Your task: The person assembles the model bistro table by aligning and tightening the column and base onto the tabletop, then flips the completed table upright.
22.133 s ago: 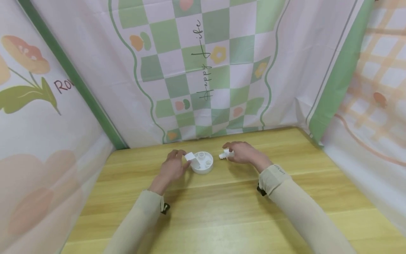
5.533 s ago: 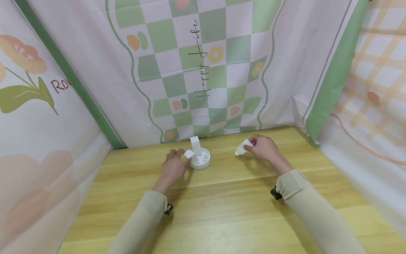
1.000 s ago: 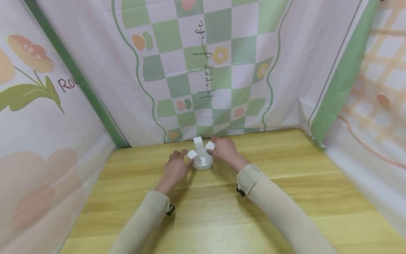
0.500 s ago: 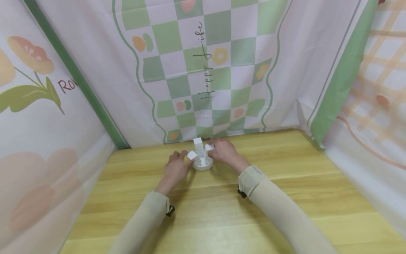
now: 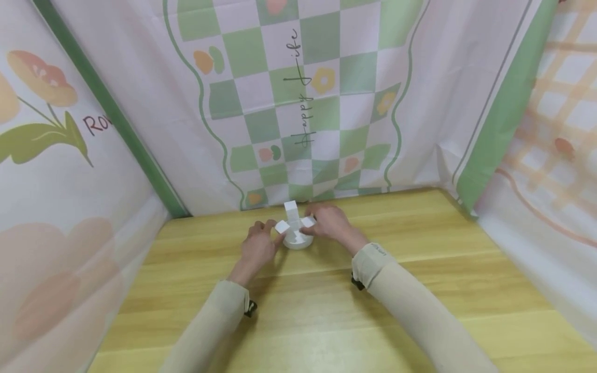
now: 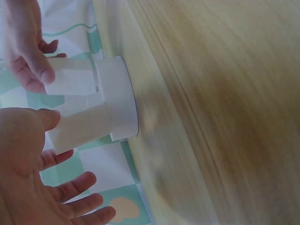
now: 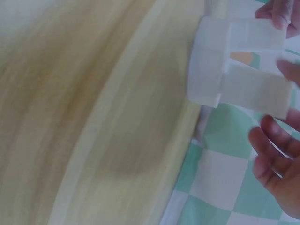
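A round white base (image 5: 298, 244) rests on the table, with three white square-topped blocks standing up from it. My left hand (image 5: 258, 248) pinches the top of the left block (image 6: 82, 126) between thumb and index finger, its other fingers spread. On the other side, my right hand (image 5: 332, 220) pinches the right block (image 7: 258, 91) near its free end. The back block (image 5: 291, 210) stands upright, untouched by either hand. In both wrist views the held blocks meet the base's rim side, and their lower ends are hidden inside it.
The wooden table (image 5: 298, 311) runs up to a curtain (image 5: 322, 114) with green checks close behind the base. Printed cloth also hangs at the left (image 5: 42, 207) and right (image 5: 550, 155) sides.
Since 5.5 s ago, my right hand has brought its block left from beside the base onto it. The back block appeared after the oldest frame. My left hand stays on its block.
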`<state>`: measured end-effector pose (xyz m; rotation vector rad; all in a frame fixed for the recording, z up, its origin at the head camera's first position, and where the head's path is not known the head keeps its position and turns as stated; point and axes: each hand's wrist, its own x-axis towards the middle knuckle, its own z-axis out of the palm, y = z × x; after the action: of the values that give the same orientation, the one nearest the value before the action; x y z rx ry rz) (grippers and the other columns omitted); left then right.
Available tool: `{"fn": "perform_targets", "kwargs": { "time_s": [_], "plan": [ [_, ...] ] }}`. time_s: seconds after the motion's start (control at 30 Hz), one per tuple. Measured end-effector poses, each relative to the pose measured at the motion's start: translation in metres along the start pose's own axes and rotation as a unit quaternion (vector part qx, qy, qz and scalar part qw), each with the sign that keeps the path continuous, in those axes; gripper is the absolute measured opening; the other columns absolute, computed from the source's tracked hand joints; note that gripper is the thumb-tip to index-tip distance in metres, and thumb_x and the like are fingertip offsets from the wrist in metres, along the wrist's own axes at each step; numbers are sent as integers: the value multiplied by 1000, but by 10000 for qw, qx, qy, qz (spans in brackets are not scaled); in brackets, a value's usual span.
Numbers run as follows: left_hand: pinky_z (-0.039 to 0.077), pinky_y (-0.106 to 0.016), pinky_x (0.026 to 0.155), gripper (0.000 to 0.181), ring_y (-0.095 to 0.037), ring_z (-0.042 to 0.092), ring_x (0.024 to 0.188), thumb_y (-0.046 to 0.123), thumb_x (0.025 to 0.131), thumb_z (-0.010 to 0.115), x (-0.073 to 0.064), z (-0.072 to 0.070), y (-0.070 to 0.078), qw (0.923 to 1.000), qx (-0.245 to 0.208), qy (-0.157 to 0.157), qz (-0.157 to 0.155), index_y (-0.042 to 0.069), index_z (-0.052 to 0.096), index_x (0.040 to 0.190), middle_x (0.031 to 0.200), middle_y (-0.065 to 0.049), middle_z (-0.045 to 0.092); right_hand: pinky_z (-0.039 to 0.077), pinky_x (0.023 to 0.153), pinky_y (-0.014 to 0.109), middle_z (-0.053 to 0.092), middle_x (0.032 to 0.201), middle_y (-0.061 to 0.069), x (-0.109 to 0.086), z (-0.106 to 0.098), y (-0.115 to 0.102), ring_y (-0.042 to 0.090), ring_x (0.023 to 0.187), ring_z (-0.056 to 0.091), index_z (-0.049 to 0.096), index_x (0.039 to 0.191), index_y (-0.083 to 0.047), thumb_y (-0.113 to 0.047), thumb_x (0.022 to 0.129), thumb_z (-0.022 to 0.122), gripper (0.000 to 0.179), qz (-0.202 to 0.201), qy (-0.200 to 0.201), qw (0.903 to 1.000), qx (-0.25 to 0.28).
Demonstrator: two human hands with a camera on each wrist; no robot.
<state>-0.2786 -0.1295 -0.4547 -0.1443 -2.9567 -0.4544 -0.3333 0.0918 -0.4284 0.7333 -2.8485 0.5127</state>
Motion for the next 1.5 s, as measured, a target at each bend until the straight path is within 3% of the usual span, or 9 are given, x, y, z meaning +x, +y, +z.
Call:
{"fn": "perform_targets", "kwargs": {
  "time_s": [0.23,0.5,0.73,0.9,1.0,1.13,1.27,1.37,1.5],
  "plan": [
    [59,-40,63,55,-35,59,110,57,99,51,-1,2,-2,9999,-20,88,77,20,49,140,129,-20,55,54,99,48,66,131,13,-2,-2,-3,36,118,63,67,127,-9,-30,79,73,52,-273,-388,9987,-165],
    [59,-40,66,55,-33,58,111,58,99,50,-1,2,-2,9999,-88,89,36,21,49,140,128,-18,55,60,76,42,70,119,11,3,5,-7,28,93,70,63,130,-17,-49,87,72,54,-423,11,9971,-629],
    [59,-39,64,56,-33,59,111,58,99,50,0,0,-3,9999,-47,132,71,21,49,140,128,-18,55,59,83,41,72,121,7,6,-1,-8,27,100,69,67,128,-13,-32,82,72,50,-494,-281,9968,-562],
    [60,-42,68,56,-34,59,111,58,99,50,0,1,-3,9999,-42,115,65,21,48,140,129,-18,55,58,80,41,73,98,8,9,2,-8,26,87,69,69,115,-8,-38,86,74,42,-37,-185,9989,-427],
    [59,-43,68,55,-34,58,112,58,98,51,0,1,-3,9999,-76,96,58,21,49,140,129,-19,55,58,83,42,72,100,9,10,4,-9,27,90,68,67,110,-7,-37,85,76,40,216,-133,9995,-184],
    [59,-41,66,54,-33,58,110,57,98,52,-1,2,-3,9998,-95,143,55,21,50,139,127,-18,56,57,90,44,70,112,13,10,8,-11,30,99,68,64,123,-6,-27,85,75,46,175,-100,9997,136],
    [59,-40,65,54,-32,58,110,57,99,51,-1,3,-3,9998,-49,175,79,21,49,139,126,-17,56,57,90,46,69,120,17,8,11,-10,34,102,68,58,136,-8,-27,86,75,56,11,42,10000,-29],
    [59,-41,66,54,-33,58,111,57,99,50,-1,3,-3,9998,-49,151,78,21,49,139,126,-18,55,57,90,47,68,123,18,8,11,-9,35,103,68,58,136,-10,-32,87,74,57,7,101,9998,-172],
    [59,-41,67,55,-33,58,111,57,99,50,0,2,-2,9999,-35,118,41,21,49,140,127,-18,55,57,90,47,70,117,16,9,8,-8,34,100,68,60,135,-9,-28,87,71,53,153,-57,9997,157]
  ]
}}
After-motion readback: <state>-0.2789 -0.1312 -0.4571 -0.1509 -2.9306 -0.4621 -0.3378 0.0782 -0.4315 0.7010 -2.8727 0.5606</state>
